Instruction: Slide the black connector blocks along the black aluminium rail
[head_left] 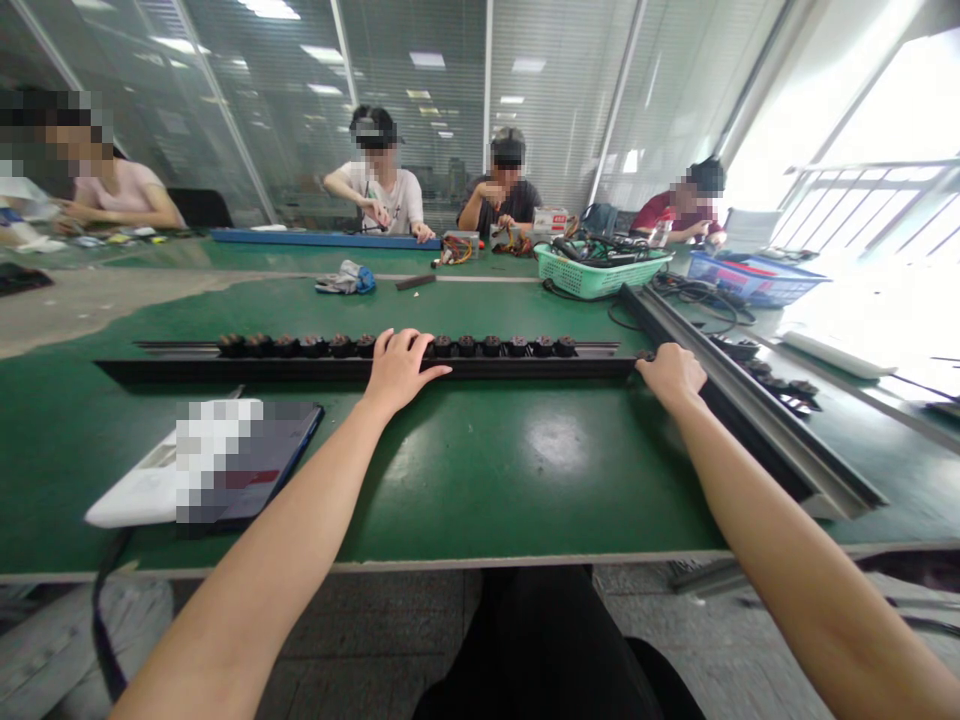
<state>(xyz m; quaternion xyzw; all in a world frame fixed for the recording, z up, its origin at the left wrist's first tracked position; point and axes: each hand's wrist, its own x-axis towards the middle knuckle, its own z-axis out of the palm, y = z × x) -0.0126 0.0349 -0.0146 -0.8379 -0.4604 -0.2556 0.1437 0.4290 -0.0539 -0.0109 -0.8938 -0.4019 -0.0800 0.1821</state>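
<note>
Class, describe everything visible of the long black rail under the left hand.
The long black rail lies crosswise on the green table, its near side straight and dark. Behind that side stands a row of round black parts, with greyish edging past the row's right end. It looks like metal. The left hand lies over it, thumb on the near side; the right hand is at its right end. How firmly either grips is unclear.

I am watching the green worktop (555, 490) gleaming smooth and glossy at lower centre. Across mid-frame, the long rail (525, 369) is looking like matt metal, its round parts (491, 346) like plastic. At right, a channel (761, 412) is showing dull metal inside. Upper right, the green basket (592, 280) is looking plastic; upper centre, a crumpled bundle (349, 278), soft cloth.
</note>
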